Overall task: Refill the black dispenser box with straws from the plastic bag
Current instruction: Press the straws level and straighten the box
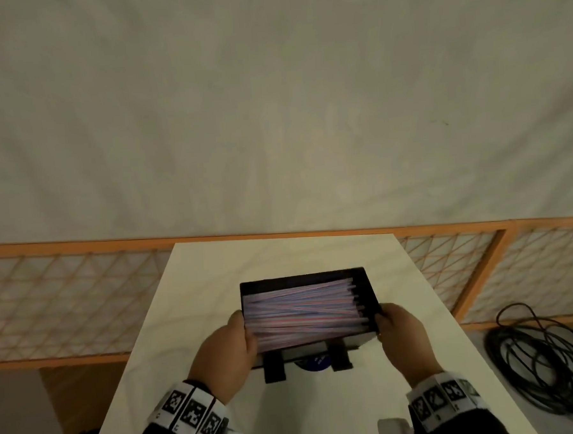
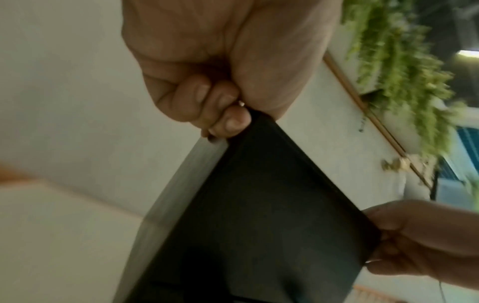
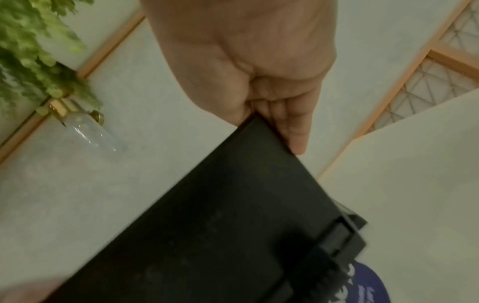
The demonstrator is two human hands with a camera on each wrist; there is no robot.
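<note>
Black and boxy, the plastic straw dispenser (image 1: 365, 290) is full of pink and blue striped straws (image 1: 303, 310). My left hand (image 1: 230, 349) and right hand (image 1: 402, 335) grip its two sides above the white table (image 1: 214, 263).

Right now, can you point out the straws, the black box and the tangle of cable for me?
straws (image 1: 303, 310): head view, middle of the striped pile inside the box.
black dispenser box (image 1: 368, 287): head view, its right wall.
cable (image 1: 548, 362): head view, middle of the black coil on the floor at right.
</note>
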